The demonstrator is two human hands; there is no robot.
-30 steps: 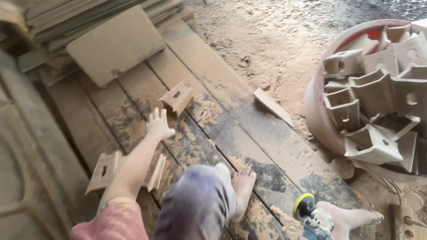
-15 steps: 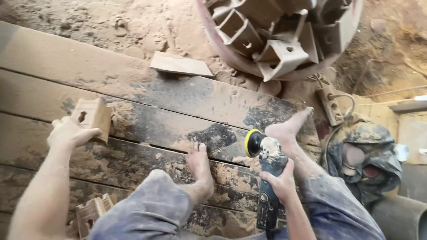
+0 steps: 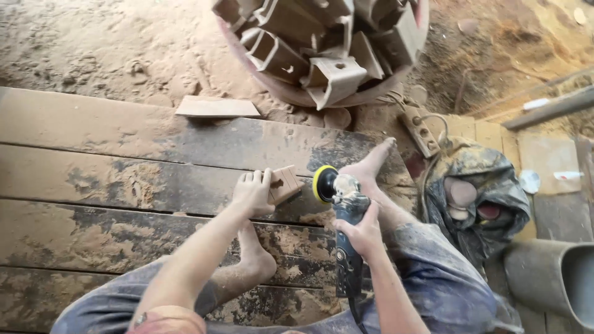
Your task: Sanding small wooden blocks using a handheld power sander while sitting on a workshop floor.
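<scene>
My left hand grips a small notched wooden block and holds it over the dusty planks. My right hand is wrapped around the body of a dark angle sander. Its yellow-rimmed disc faces the block, a short gap away. My bare feet rest on the planks, one under the left arm, one beside the sander.
A red tub full of several similar wooden pieces stands beyond the planks. A flat wood offcut lies at the plank edge. A dusty crumpled cloth, a power strip and a grey pipe sit at the right.
My left hand has carried the wooden block from the left side of the planks rightward, up close to the sander disc. The view has shifted right too.
</scene>
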